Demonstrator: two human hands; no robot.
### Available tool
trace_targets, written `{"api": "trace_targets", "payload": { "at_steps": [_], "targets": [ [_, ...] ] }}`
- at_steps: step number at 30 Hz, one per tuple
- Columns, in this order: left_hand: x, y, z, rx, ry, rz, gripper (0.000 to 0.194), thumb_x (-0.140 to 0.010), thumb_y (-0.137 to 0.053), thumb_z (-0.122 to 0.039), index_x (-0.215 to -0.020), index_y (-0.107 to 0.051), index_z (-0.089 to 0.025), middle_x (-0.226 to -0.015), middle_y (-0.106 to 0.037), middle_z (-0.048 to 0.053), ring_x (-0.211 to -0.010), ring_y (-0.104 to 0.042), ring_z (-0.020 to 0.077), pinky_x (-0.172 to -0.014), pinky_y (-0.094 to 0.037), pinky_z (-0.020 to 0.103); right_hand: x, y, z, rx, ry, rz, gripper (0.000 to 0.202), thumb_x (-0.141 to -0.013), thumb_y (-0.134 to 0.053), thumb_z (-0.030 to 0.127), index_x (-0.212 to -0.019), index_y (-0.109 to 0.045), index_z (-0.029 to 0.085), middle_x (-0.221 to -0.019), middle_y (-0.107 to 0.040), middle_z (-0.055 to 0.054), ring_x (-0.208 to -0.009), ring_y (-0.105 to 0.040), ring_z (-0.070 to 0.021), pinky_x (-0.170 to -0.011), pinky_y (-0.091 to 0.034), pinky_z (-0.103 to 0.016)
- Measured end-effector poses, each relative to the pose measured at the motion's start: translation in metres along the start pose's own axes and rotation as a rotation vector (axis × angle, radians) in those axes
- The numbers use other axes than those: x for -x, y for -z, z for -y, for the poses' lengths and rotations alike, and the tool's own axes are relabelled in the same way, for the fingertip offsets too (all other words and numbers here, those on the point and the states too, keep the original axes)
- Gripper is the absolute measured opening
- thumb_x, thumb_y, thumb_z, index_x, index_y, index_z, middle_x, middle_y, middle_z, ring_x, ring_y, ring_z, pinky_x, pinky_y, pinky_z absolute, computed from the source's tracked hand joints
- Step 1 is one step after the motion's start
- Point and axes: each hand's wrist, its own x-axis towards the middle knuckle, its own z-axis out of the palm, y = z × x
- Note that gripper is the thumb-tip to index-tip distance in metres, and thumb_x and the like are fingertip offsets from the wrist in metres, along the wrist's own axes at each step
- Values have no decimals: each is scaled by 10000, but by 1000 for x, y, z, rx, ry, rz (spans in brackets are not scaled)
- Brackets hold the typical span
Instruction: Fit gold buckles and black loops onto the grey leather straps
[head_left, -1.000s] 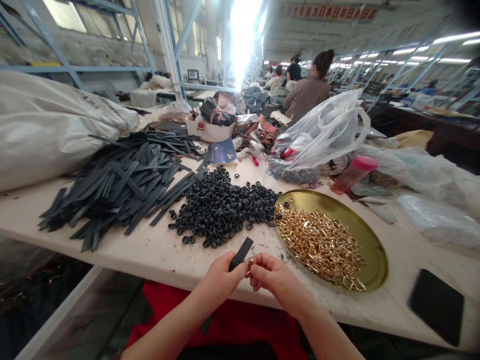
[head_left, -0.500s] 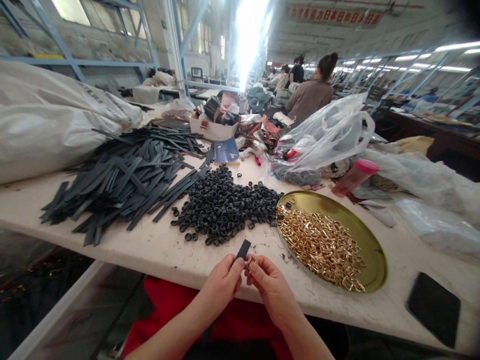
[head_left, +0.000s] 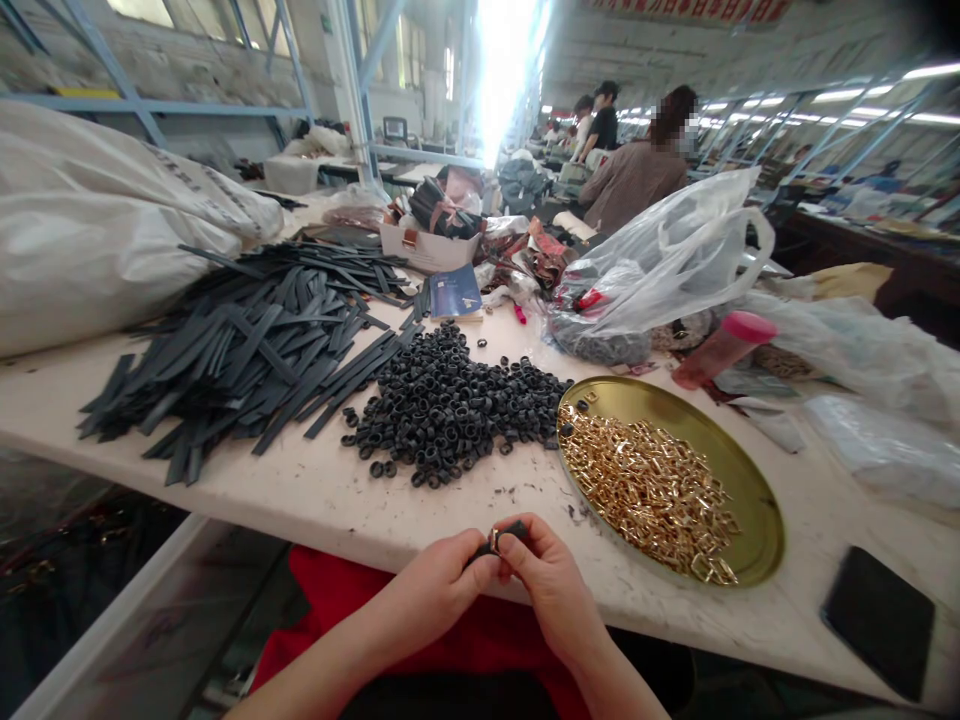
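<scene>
My left hand [head_left: 450, 572] is closed on a short black strap [head_left: 478, 552] near the table's front edge. A small gold buckle [head_left: 494, 541] sits around the strap, between my two hands. My right hand [head_left: 541, 562] pinches the strap's other end just past the buckle, thumb on top. The fingers under the strap are partly hidden. Beyond my hands lies a heap of small black loops [head_left: 442, 410]. To the right a round gold tray [head_left: 761, 520] bears many gold buckles [head_left: 652, 490].
A pile of black strips [head_left: 247, 350] spreads on the left, before a big white sack [head_left: 97, 230]. Behind are a blue booklet [head_left: 455, 292], a clear plastic bag [head_left: 675, 270] and a pink-lidded jar [head_left: 724, 350]. A black phone-like slab [head_left: 879, 618] lies at right. A co-worker [head_left: 637, 180] sits farther back.
The strap, which pointed up beside the buckle, now lies through it. My right fingers have shifted from the buckle onto the strap's end. The view has turned slightly.
</scene>
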Motion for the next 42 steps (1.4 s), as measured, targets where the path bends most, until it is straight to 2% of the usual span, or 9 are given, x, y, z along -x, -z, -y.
{"api": "trace_targets", "payload": {
  "at_steps": [5,9,15,19,24,30,35,37,42],
  "targets": [
    [-1,-10,2,111,93,-3,262,-834,-387,-394,-773,-503,-167,-549,-487,-47,-477,-425,103,-471,-326,194,6,-5,-13,12,32,-104,236,-691,-646,400,-725,-580,177,-606,-537,36,-549,-455,-101,-541,-386,-230],
    [1,-14,6,204,135,-8,262,-819,-401,-409,-780,-489,-165,-547,-484,-60,-379,-379,70,-390,-295,180,10,-5,-16,63,90,-146,238,-741,-593,411,-701,-565,179,-607,-529,28,-573,-463,-114,-562,-394,-236],
    [3,-20,5,299,150,-36,266,-793,-421,-419,-714,-465,-170,-435,-438,-83,-358,-379,71,-409,-294,181,15,-3,-11,195,171,-162,208,-728,-610,380,-686,-562,182,-640,-558,18,-632,-496,-132,-609,-402,-248],
    [5,-22,-1,340,180,-45,248,-758,-445,-404,-684,-468,-169,-384,-431,-82,-368,-396,80,-449,-315,192,15,-2,-8,193,144,-172,277,-753,-560,436,-642,-506,189,-553,-485,40,-543,-446,-116,-524,-371,-236],
    [7,-23,0,413,223,-59,240,-735,-445,-402,-657,-445,-174,-383,-430,-82,-343,-365,68,-411,-275,186,15,-1,-6,219,118,-149,296,-771,-527,456,-647,-492,190,-544,-464,42,-536,-435,-115,-531,-366,-236],
    [8,-21,4,379,228,-57,276,-715,-470,-434,-622,-421,-179,-390,-421,-83,-346,-360,63,-398,-259,183,22,1,-7,454,266,-161,200,-756,-565,385,-698,-559,193,-640,-559,2,-627,-490,-148,-602,-383,-262],
    [8,-17,8,360,195,-1,270,-722,-472,-419,-634,-458,-164,-401,-436,-79,-362,-374,62,-423,-283,184,15,6,-12,173,32,-34,303,-768,-530,466,-670,-495,181,-557,-462,46,-526,-424,-102,-519,-364,-234],
    [7,-16,11,382,209,0,282,-715,-479,-432,-639,-457,-161,-460,-492,-61,-361,-382,55,-416,-280,184,14,5,-12,120,-5,2,308,-757,-547,473,-688,-500,177,-575,-475,43,-538,-436,-101,-532,-377,-238],
    [5,-16,13,374,223,-66,277,-703,-484,-437,-641,-444,-171,-538,-537,-42,-348,-378,51,-376,-264,186,20,-1,-5,-45,-108,124,237,-696,-656,343,-839,-553,185,-734,-572,18,-670,-511,-120,-662,-420,-259]
  ]
}}
